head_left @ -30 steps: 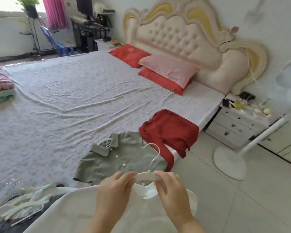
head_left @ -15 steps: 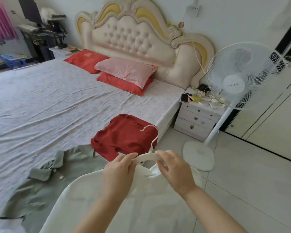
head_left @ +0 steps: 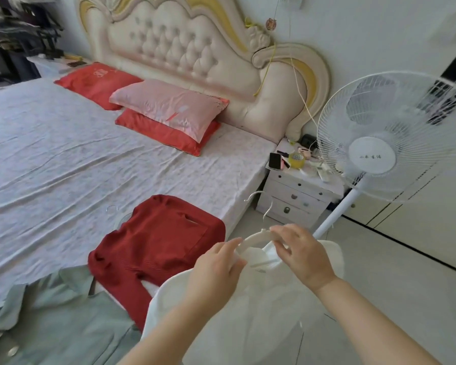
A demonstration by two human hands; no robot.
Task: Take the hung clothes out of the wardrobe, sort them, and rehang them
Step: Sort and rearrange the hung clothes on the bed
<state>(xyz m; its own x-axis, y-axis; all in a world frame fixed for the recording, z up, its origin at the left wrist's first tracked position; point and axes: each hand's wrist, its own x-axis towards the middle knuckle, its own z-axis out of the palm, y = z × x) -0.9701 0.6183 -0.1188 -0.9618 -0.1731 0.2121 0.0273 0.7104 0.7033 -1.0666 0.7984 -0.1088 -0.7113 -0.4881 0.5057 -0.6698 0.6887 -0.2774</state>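
Both hands, left hand [head_left: 216, 270] and right hand [head_left: 300, 255], pinch white hanger [head_left: 256, 237] inside white garment [head_left: 248, 320]; seat collar evenly, wardrobe likely toward three o'clock.

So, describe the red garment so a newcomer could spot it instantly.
On the wide bed with the cream tufted headboard, look at the floor-side edge. The dark red knit top lies flat there beside a sage-green buttoned shirt, far from the red pillows by the headboard.
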